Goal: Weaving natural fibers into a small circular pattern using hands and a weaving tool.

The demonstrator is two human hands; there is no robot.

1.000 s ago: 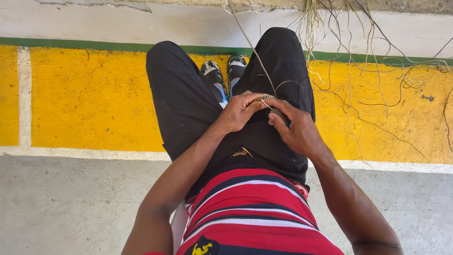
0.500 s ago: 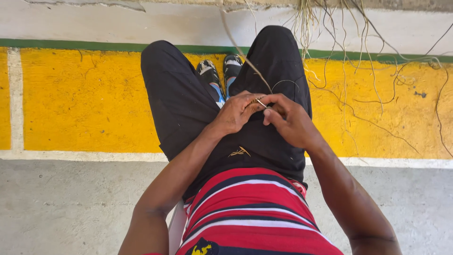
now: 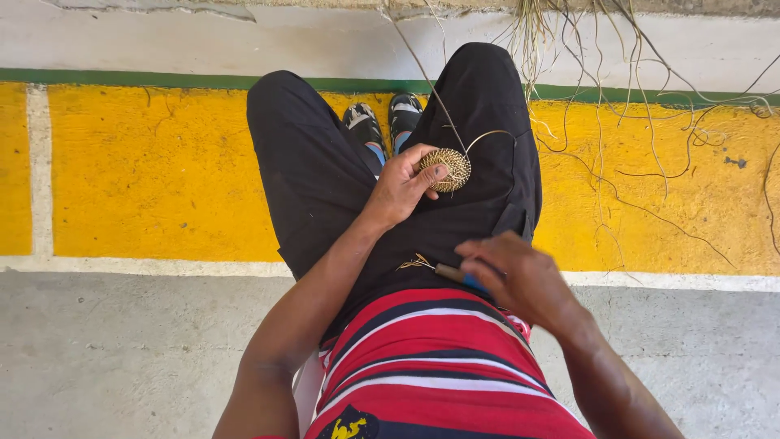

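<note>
A seated person, seen from above, works a small round woven disc [image 3: 445, 169] of pale straw over black trousers [image 3: 325, 187]. The left hand [image 3: 404, 187] grips the disc at its edge, thumb pressed on the face and fingers curled behind, so the hand is closed on it; the disc sits just above the middle of the view, over the right thigh. A long thin fibre [image 3: 422, 77] runs from the disc toward 12 o'clock, and a shorter strand loops off it toward 2 o'clock. The right hand [image 3: 520, 276] rests lower, toward 5 o'clock from the disc and well apart from it, fingers closed around a slim tool [image 3: 455, 275] with a brown tip and a blue part showing under the fingers. A small tuft of straw scraps [image 3: 414, 262] lies on the lap just beside the tool's tip. A red, white and dark striped shirt [image 3: 439, 358] fills the bottom of the view. Two sneakers [image 3: 382, 122] show between the knees at 12 o'clock. Behind them runs a yellow painted wall [image 3: 146, 171] with a green stripe, and loose dry fibres [image 3: 617, 97] trail down it at 2 o'clock.
</note>
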